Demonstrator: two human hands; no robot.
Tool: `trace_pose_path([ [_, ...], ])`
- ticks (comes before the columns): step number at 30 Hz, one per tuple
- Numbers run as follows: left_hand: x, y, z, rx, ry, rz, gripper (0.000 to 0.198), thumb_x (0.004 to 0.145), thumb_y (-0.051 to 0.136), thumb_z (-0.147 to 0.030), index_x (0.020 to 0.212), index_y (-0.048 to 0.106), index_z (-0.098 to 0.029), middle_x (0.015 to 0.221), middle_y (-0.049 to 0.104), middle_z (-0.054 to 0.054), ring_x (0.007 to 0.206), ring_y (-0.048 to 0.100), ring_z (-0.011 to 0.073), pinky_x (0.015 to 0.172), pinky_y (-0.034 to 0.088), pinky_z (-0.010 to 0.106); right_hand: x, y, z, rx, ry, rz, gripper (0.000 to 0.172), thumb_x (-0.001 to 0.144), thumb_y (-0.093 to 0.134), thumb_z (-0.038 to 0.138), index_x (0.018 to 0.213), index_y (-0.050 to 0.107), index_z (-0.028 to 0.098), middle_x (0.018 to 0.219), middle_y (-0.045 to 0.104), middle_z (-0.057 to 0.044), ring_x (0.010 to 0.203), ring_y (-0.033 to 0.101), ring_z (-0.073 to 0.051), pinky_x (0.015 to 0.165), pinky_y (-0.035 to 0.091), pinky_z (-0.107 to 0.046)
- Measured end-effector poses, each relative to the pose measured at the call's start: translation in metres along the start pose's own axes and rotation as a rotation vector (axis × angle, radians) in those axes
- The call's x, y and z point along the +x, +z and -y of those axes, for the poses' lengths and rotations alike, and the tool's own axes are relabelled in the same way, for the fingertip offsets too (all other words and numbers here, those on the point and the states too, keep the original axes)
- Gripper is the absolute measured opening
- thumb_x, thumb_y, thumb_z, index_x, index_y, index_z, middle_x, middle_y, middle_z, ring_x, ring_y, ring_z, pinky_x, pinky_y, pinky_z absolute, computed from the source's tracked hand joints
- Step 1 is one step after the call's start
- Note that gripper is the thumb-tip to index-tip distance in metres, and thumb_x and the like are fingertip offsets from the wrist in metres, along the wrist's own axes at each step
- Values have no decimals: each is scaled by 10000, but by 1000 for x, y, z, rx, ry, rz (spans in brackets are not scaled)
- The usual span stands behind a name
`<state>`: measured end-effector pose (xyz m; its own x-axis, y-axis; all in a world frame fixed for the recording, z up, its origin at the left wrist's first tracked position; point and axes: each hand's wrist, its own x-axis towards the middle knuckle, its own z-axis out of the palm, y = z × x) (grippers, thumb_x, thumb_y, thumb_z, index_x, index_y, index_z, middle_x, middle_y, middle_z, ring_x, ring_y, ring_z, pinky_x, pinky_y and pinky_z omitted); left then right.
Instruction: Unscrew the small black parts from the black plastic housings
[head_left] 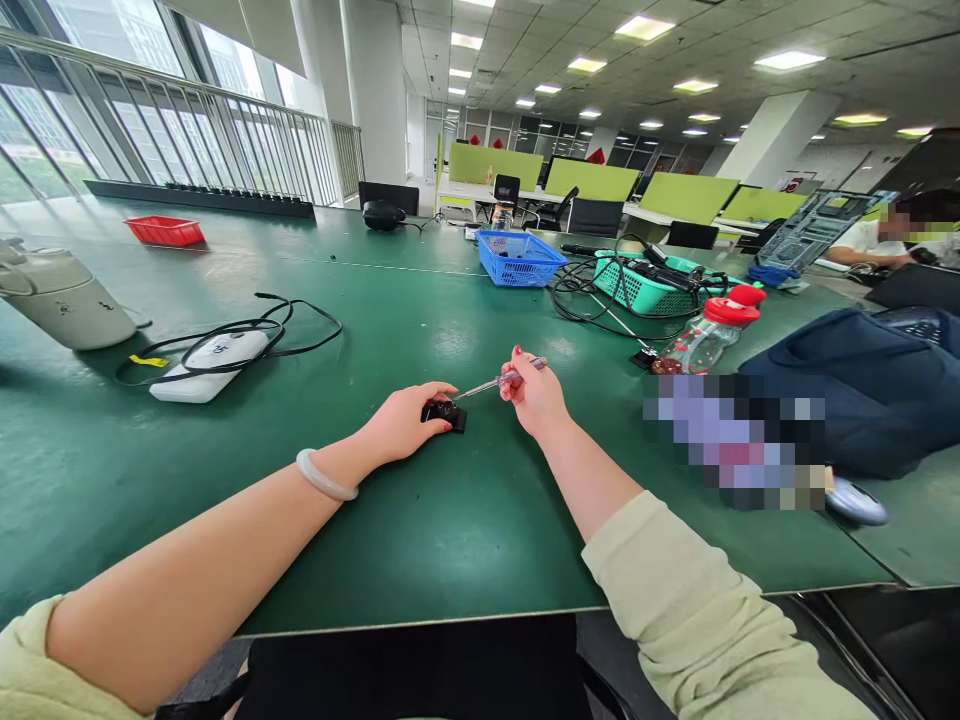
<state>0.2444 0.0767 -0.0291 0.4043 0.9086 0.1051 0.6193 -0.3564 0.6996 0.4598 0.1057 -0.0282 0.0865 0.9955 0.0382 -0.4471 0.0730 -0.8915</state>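
My left hand (405,420) rests on the green table (420,530) with its fingers closed around a small black part (445,413), pinning it to the mat. My right hand (531,395) grips a thin screwdriver (501,381) with a clear handle. The metal tip slants down to the left and touches the top of the black part. A pale bangle sits on my left wrist. Both sleeves are light green.
A white device with a looped black cable (214,352) lies to the left, beside a grey kettle-like jug (60,297). A red-capped bottle (705,337), blue basket (517,258), teal basket (645,285) and dark blue bag (862,385) lie right. Another person sits far right.
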Motion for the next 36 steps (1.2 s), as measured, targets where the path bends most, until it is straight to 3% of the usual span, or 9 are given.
trace_pose_path([
  [10, 0, -1, -5, 69, -11, 6, 497, 793, 668, -340, 1273, 644, -213, 1275, 698, 62, 1140, 657, 264, 1076, 507, 410, -1, 1, -4, -96, -31, 65, 466, 703, 824, 562, 631, 545, 196, 520, 571, 37, 423, 498, -70, 397, 422, -200],
  [22, 2, -1, -4, 123, -7, 11, 444, 814, 647, -349, 1245, 674, -245, 1253, 707, 32, 1137, 646, 259, 1064, 501, 393, 2, 1, -10, -63, 60, -90, 525, 692, 810, 604, 598, 497, 193, 451, 517, 52, 382, 482, -60, 357, 422, -179],
  [27, 2, -2, -5, 182, 13, 1, 424, 825, 640, -358, 1230, 692, -241, 1239, 718, 39, 1153, 634, 277, 1056, 499, 412, 2, -2, -9, -83, -17, -99, 541, 719, 770, 637, 584, 479, 202, 430, 497, 55, 363, 457, -59, 345, 394, -186],
  [36, 2, -2, -5, 226, 34, -6, 376, 836, 643, -349, 1189, 717, -245, 1174, 736, 46, 1121, 622, 280, 996, 512, 406, -5, 2, 2, -308, -240, 68, 530, 758, 698, 683, 602, 501, 216, 448, 551, 44, 370, 489, -80, 386, 406, -215],
])
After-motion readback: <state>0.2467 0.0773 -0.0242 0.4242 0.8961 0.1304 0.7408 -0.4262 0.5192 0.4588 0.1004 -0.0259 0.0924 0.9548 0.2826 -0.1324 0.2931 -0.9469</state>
